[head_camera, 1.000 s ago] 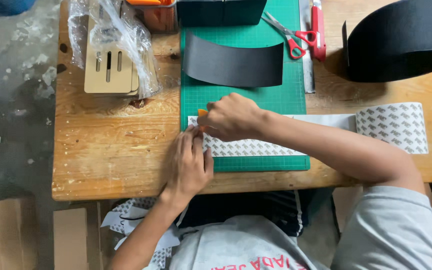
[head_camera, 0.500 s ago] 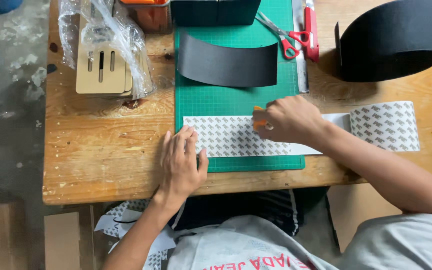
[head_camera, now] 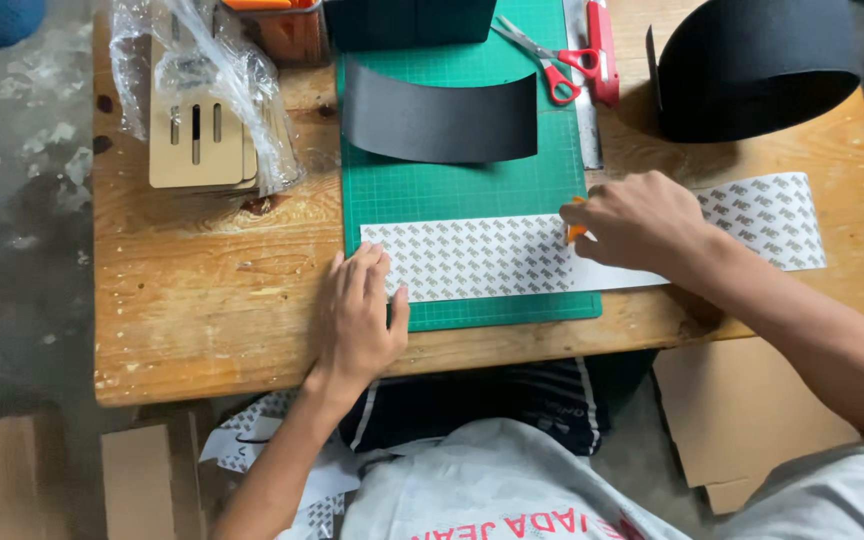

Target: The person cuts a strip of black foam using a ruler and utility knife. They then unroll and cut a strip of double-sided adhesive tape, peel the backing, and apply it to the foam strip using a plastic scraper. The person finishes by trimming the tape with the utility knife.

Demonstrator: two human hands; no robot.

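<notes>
1. While a clear plastic bag (head_camera: pixel 242 90) holds slotted wooden pieces (head_camera: pixel 195 140), the patterned sheet (head_camera: pixel 472 257) lies across the green cutting mat (head_camera: pixel 452 195).
2. Left hand (head_camera: pixel 360 320) presses flat, fingers spread, on the sheet's left end.
3. Right hand (head_camera: pixel 642 222) is clamped around an orange tool (head_camera: pixel 576 232) on the sheet.

We see only an orange sliver of the tool (head_camera: pixel 575 232) under our right hand (head_camera: pixel 642 222), so its kind stays unclear. At twelve o'clock the frame's top edge cuts off the dark box (head_camera: pixel 412 22) and the orange container (head_camera: pixel 277 25). At two o'clock the black roll (head_camera: pixel 752 65) is cropped too. Our left hand (head_camera: pixel 360 315) covers the patterned sheet's (head_camera: pixel 472 258) left end.
</notes>
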